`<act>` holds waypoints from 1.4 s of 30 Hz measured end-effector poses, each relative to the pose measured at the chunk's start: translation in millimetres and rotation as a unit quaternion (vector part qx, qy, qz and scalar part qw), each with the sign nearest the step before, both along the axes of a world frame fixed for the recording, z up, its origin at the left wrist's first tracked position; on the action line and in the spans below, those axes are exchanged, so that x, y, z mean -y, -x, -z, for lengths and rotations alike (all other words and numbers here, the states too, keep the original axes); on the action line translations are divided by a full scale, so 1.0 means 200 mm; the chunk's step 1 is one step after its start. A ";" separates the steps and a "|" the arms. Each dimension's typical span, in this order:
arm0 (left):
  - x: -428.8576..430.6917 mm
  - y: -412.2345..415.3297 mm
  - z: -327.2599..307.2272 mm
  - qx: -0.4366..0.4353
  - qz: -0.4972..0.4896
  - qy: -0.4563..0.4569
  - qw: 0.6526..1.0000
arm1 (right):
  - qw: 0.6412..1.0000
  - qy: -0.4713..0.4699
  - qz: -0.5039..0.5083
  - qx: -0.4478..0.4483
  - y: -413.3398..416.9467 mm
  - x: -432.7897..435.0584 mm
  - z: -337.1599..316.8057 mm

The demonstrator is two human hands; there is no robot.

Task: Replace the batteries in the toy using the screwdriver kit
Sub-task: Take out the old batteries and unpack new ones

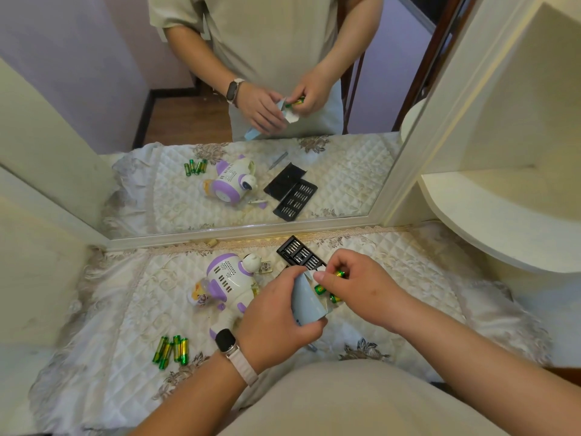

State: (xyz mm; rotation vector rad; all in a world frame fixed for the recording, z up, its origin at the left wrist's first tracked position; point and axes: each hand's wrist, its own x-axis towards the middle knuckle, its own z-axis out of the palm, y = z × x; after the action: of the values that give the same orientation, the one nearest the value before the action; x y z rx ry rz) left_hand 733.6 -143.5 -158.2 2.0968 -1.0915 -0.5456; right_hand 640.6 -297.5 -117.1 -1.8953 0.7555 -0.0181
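While our left hand [276, 322] grips the pale-blue card battery pack [306, 302], head view shows our right hand [355, 284] pinching a green-and-gold cylindrical battery [339, 273] at its mouth | white-and-purple plastic robot toy [226, 278] lies just left | risk: fresh cells may, we judge, spill among look-alike loose green batteries [171, 347].

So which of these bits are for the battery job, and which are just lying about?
For the job: toy, bit kit, loose batteries, pack in the left hand, battery pinched by the right hand.
Just there: mirror, cloth, shelf, watch.
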 end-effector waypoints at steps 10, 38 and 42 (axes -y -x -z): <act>-0.02 0.01 0.01 -0.003 0.000 -0.002 1.000 | 0.998 -0.034 -0.054 -0.028 0.00 -0.03 -0.02; 0.02 0.01 0.02 -0.046 -0.021 0.024 0.998 | 0.976 -0.204 0.081 0.006 0.09 0.01 0.02; 0.02 0.01 0.02 -0.031 -0.026 0.023 0.999 | 0.975 -0.211 0.064 0.028 0.09 -0.03 0.03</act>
State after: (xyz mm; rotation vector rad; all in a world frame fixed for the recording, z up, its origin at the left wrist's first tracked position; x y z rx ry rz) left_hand 730.9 -147.3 -161.4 2.0490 -1.0030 -0.5533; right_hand 622.0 -292.3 -122.6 -1.4354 0.7733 0.0086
